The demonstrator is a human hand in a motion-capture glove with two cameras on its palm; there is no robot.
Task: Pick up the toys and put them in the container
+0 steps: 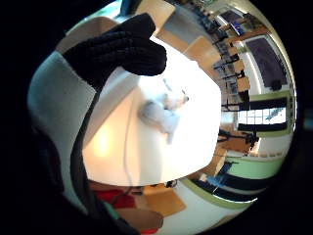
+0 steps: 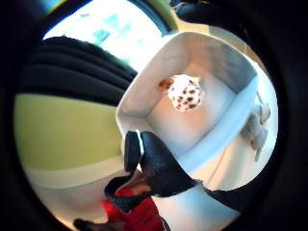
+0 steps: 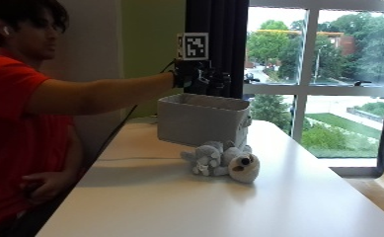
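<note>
My gloved right hand (image 3: pixel 195 76) hovers just above the grey fabric container (image 3: pixel 198 122) at the table's far side, fingers relaxed and holding nothing. In the thumb side palm view a white toy with dark spots (image 2: pixel 185 92) lies on the container's floor (image 2: pixel 192 125), below my gloved thumb (image 2: pixel 156 168). In front of the container, a grey plush toy (image 3: pixel 205 158) and a cream-faced plush toy (image 3: pixel 245 168) lie together on the white table (image 3: pixel 178 207). The same plush pair (image 1: pixel 164 115) shows on the tabletop past a gloved finger (image 1: pixel 122 49).
A thin cable (image 3: pixel 139 159) runs across the table from its left edge toward the container. A dark curtain (image 3: pixel 214 29) and a large window (image 3: pixel 323 74) stand behind the table. The person sits at the table's left side.
</note>
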